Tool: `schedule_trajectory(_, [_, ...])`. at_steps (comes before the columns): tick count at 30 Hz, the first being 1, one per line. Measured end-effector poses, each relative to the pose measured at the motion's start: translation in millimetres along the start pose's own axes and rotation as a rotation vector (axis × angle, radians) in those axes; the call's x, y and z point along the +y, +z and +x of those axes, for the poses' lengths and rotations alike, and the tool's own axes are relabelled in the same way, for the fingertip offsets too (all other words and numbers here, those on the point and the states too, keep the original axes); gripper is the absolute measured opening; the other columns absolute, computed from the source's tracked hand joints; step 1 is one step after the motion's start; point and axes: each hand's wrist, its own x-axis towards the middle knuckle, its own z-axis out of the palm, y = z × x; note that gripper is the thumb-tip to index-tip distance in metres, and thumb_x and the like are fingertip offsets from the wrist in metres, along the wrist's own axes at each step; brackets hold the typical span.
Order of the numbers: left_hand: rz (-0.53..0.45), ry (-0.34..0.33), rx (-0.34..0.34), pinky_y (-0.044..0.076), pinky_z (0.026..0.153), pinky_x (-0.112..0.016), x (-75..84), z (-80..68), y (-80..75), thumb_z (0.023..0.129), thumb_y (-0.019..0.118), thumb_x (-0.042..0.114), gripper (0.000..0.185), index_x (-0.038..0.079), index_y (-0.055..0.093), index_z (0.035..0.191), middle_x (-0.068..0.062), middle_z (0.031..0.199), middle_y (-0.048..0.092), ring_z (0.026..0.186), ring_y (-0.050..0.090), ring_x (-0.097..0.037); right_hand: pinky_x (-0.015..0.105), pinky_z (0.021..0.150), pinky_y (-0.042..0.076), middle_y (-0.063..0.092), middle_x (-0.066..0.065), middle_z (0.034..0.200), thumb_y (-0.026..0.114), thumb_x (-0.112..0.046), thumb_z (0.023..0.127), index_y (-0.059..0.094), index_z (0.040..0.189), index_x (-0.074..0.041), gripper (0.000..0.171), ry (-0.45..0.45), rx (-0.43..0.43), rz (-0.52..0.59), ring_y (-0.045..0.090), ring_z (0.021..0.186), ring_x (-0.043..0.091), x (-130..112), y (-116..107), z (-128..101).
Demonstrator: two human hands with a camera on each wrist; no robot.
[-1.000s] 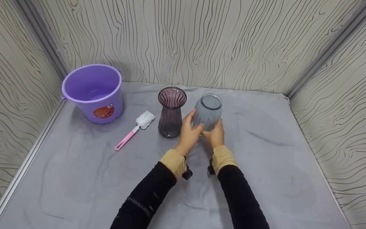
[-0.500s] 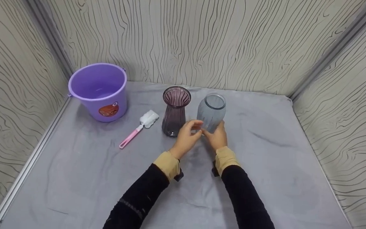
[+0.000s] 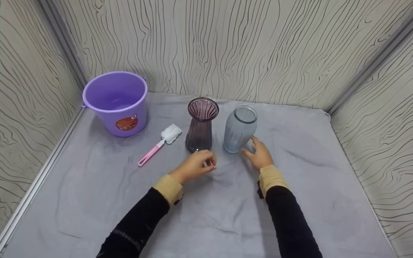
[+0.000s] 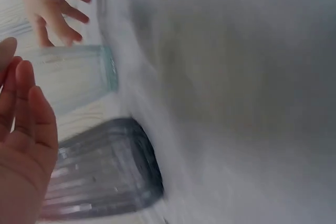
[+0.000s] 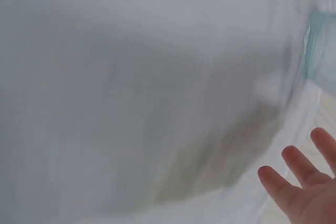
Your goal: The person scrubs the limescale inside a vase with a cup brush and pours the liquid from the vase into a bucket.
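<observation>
A pale blue ribbed glass vase [image 3: 240,130] stands upright on the grey cloth. My right hand [image 3: 260,154] is at its lower right side with thumb and fingers spread; in the right wrist view the fingers [image 5: 302,169] are apart from the glass. To the left stands a purple glass vase [image 3: 201,125] with a flared rim, its base darker. My left hand [image 3: 195,165] is in front of that base, fingers loosely bent with nothing between them. In the left wrist view both vases appear sideways, the dark base [image 4: 115,166] beside my left fingers.
A purple bucket [image 3: 127,114] with a red sticker stands at the back left. Between it and the vases lies a cleaning brush [image 3: 152,152] with a pink handle and white sponge head. Wood-patterned walls [image 3: 235,50] border the cloth-covered table [image 3: 213,222] at the back and sides.
Both hands have come off the blue vase, which stays standing. The left hand has moved left and toward me; the right hand has drawn slightly right. The head view has shifted a little.
</observation>
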Motion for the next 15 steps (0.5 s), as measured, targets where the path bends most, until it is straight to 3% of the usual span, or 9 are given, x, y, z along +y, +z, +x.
schedule_trajectory(6, [0.227,-0.011,0.002,0.056,0.081,-0.035,-16.3,-19.9,-29.1,0.091,0.071,0.005,0.008,0.007,0.063,0.094,-0.007,0.094,0.064,0.090,0.067,-0.022,0.065,0.113,0.029,0.037,0.034,0.152,0.068,-0.034,0.096,0.036,0.156,-0.008,0.073,0.001,-0.070,-0.111,0.036,0.139,0.052,12.0,-18.6,-1.9])
schedule_trajectory(11, [0.347,-0.131,0.062,0.056,0.084,-0.043,-29.8,-35.4,-54.9,0.090,0.069,0.005,0.018,0.005,0.062,0.106,-0.011,0.103,0.065,0.096,0.067,-0.028,0.082,0.102,0.021,0.029,0.025,0.159,0.065,-0.049,0.095,0.033,0.158,-0.026,0.075,0.075,-0.107,-0.224,0.026,0.144,0.052,19.9,-31.7,-7.4])
schedule_trajectory(15, [0.455,-0.232,0.163,0.048,0.098,-0.051,-42.0,-45.4,-71.8,0.088,0.072,0.007,0.040,0.003,0.058,0.125,-0.019,0.121,0.061,0.115,0.057,-0.039,0.088,0.098,0.011,0.022,0.023,0.162,0.063,-0.053,0.095,0.032,0.159,-0.028,0.075,0.112,-0.128,-0.279,0.017,0.145,0.053,27.6,-40.8,-11.0])
